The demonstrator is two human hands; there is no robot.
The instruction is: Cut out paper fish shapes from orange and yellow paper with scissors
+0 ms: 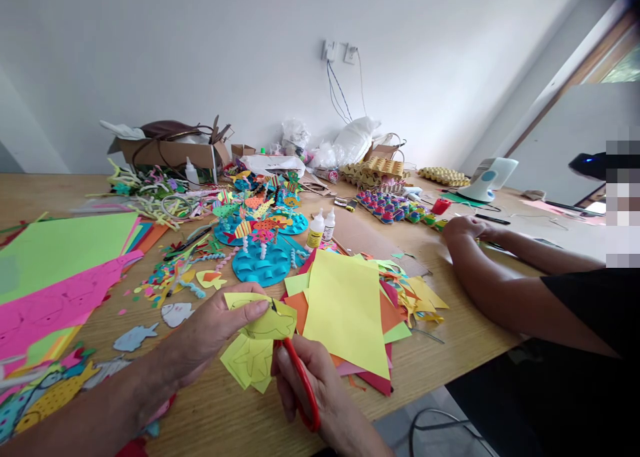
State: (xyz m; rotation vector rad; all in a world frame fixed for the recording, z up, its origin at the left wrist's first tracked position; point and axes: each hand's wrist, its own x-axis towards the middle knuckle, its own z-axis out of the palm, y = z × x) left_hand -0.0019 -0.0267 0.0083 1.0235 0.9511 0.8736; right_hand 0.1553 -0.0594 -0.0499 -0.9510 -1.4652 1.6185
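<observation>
My left hand point(220, 330) pinches a yellow paper piece point(273, 322) between thumb and fingers; a fish-like outline is drawn on it. My right hand point(315, 384) is closed on red-handled scissors point(306, 390), their blades at the lower edge of that paper and partly hidden by it. Below lie more yellow paper pieces point(245, 364), one with a starfish-like drawing. To the right of my hands is a stack of coloured sheets with a yellow sheet point(345, 310) on top. Grey fish cut-outs point(135, 338) lie left of my left forearm.
Blue egg-carton bases point(263, 264) carry paper fish, with glue bottles point(316, 229) beside them. Coloured sheets point(65, 250) and pipe cleaners point(150, 190) fill the left. At the right, another person's hands point(465, 229) work near painted egg cartons point(385, 206). Paper scraps point(417, 294) lie between.
</observation>
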